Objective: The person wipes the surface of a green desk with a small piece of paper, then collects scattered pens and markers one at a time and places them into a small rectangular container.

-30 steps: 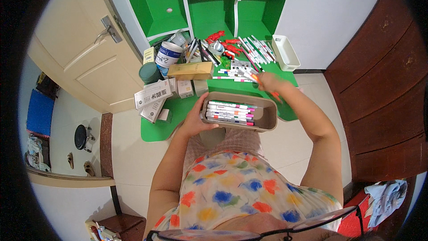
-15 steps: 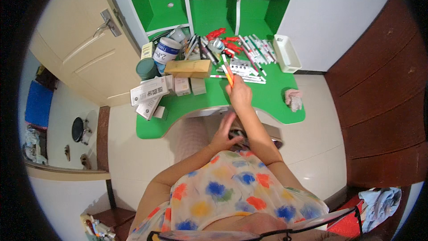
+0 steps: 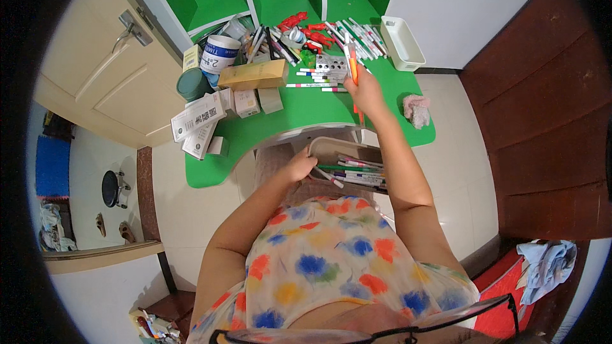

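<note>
Currently gripping orange and white markers (image 3: 353,70) inside the right hand (image 3: 368,94), over the green worktop (image 3: 237,136); clasping a brown bin (image 3: 328,150) of markers by its left end, near the worktop's edge, with the left hand (image 3: 301,165). Note boxes (image 3: 199,116), loose pens (image 3: 319,86), a cream door (image 3: 89,76) leftward, brown panelling (image 3: 542,140) rightward.

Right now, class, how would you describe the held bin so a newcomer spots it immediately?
Find the green desk, then the left hand below its curved front edge. That hand holds one end of the bin. Unlike the white bin on the desk, it is greyish-brown and contains markers.
</note>
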The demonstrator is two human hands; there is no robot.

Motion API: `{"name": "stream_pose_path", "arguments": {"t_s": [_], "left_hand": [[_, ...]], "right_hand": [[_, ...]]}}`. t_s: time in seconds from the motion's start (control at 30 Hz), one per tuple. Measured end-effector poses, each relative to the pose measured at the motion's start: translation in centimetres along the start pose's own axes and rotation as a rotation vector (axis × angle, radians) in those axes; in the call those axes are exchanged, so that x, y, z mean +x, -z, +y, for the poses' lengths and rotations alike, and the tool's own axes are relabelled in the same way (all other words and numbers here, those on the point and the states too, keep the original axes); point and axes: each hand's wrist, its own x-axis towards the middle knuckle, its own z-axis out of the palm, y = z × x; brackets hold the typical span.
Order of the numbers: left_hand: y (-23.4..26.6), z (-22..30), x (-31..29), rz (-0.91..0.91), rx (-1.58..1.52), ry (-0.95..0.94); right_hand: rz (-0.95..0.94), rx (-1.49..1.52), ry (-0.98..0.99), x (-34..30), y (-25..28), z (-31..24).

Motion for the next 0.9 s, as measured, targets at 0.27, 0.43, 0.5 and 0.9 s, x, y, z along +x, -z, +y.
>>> {"name": "stream_pose_path", "arguments": {"t_s": [0.27,0.43,0.5,0.9], "left_hand": [[1.8,6.5,-3.1,0.011,-0.141,0.469],[2.1,8.0,-3.9,-0.039,-0.201,0.443],[2.1,9.7,-4.8,-0.01,-0.206,0.412],[5.9,14.8,-3.5,0.139,-0.159,0.19]], "right_hand": [[-0.229,0.133,-0.003,-2.1,3.8,-3.8],[-0.247,0.047,0.161,-2.6,6.0,-5.2],[-0.254,0.085,0.151,-2.9,6.9,-6.3],[-0.291,-0.064,0.269,-3.8,10.6,-9.8]]}}
